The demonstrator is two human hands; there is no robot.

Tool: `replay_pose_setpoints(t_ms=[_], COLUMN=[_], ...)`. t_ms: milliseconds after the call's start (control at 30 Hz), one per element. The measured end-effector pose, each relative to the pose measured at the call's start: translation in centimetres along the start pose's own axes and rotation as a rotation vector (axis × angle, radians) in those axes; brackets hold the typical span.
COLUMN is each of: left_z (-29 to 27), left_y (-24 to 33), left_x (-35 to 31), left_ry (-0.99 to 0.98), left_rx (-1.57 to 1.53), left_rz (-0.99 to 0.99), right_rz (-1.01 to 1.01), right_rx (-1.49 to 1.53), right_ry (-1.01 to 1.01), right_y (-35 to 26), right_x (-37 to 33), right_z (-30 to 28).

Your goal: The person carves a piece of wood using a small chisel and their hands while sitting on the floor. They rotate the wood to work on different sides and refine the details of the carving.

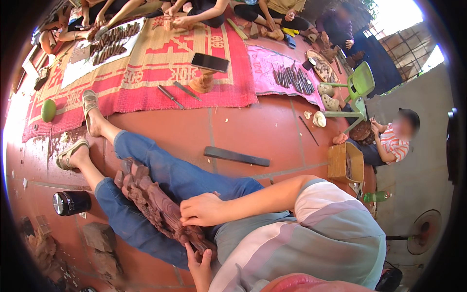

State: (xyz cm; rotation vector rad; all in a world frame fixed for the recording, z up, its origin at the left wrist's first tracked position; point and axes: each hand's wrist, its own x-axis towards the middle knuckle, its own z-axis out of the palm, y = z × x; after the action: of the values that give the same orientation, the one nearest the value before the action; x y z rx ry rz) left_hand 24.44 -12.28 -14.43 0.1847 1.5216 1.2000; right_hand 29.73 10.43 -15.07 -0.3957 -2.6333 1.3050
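Across my lap lies a reddish-brown wood carving (163, 207), long, with deep rough relief along one side and a smoother face near its middle. Its near end rests in my left hand (200, 266), thumb and fingers closed round it. My right hand (202, 209) bears on the smoother part with the fingers curled in. Whatever those fingers may pinch is hidden. On the tiles beyond my thigh lies a dark flat bar (237, 156), touched by neither hand.
Beyond my feet a red mat (194, 92) carries a phone (210, 62) propped on a wooden stand and two slim tools. A black canister (72, 202) and wood blocks (99, 237) stand left. To the right are a cardboard box (346, 163), a green chair (361, 80) and seated people.
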Motion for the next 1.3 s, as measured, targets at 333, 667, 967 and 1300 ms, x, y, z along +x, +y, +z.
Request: replay_pose_setpoints(t_ms=[333, 667, 967, 1300], left_z=[0.0, 0.1, 0.5, 1.0], left_y=[1.3, 1.6, 1.6, 2.1], left_x=[-0.5, -0.7, -0.5, -0.1], left_ry=[-0.016, 0.025, 0.007, -0.005], left_rx=[-0.079, -0.112, -0.08, -0.083], left_rz=[-0.02, -0.065, -0.059, -0.017], right_rz=[-0.02, -0.149, -0.185, -0.024], right_rx=[0.05, 0.049, 0.03, 0.062], right_ry=[0.058, 0.204, 0.158, 0.131], right_y=[0.6, 0.8, 0.9, 0.1], right_x=[0.5, 1.8, 2.6, 0.9], right_z=[0.6, 2.8, 2.3, 1.2])
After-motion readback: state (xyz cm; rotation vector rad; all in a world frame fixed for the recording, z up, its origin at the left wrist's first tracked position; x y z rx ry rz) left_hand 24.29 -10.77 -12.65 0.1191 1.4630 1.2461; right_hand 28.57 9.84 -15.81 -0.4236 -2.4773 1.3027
